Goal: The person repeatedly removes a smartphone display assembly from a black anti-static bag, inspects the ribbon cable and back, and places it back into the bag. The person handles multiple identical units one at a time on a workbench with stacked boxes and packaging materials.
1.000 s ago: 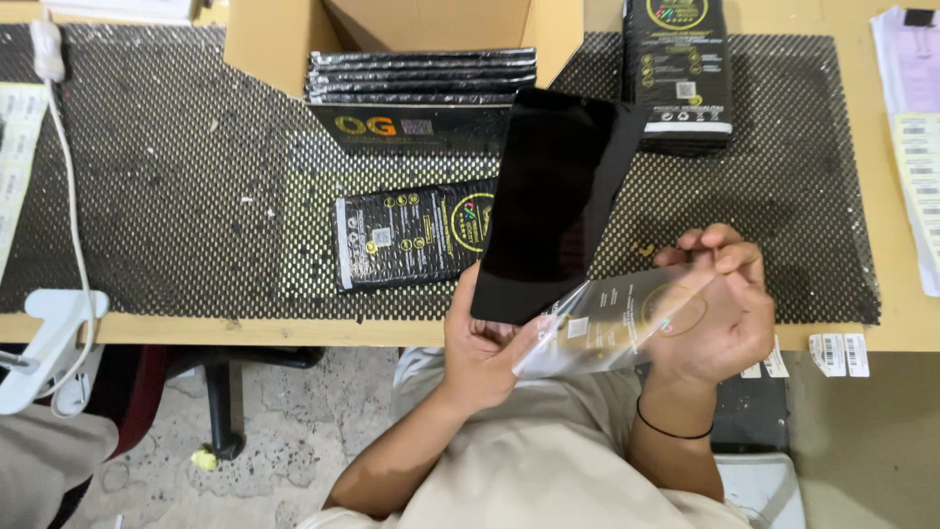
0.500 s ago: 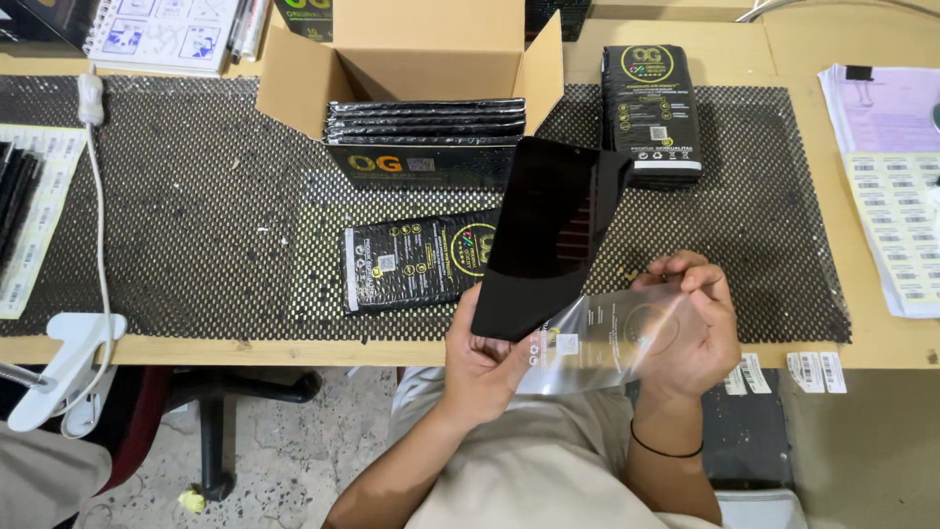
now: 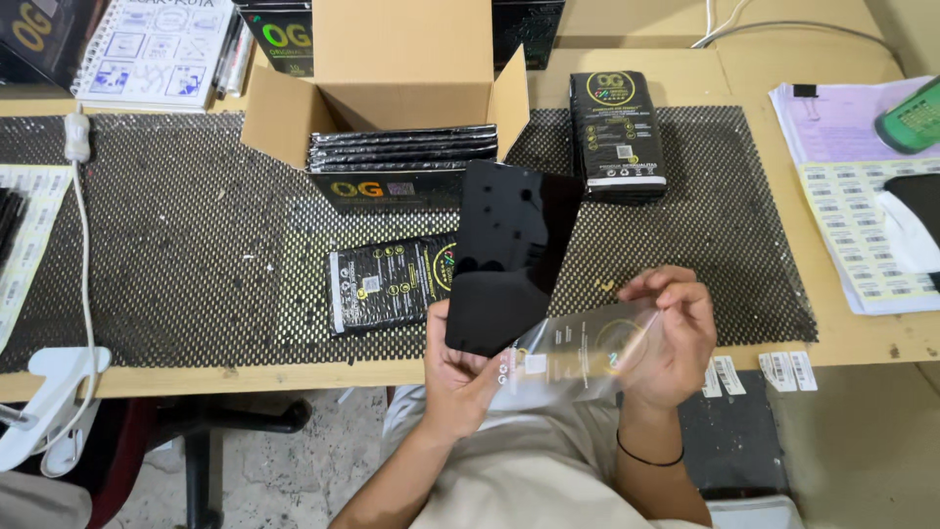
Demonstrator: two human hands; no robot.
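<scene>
Currently the left hand (image 3: 460,377) pinches the black glass panel (image 3: 509,257) at its lower edge; right hand (image 3: 676,338) fingers pinch the clear sleeve (image 3: 578,351). Panel appears rigid, slick, breakable; sleeve limp.

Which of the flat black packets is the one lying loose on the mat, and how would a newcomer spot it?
Start at the open cardboard box at the back of the black mesh mat. Just in front of it, one black packet lies flat on the mat, partly under the glossy black panel in the left hand. Unlike the stack upright in the box, it lies alone and sideways.
</scene>
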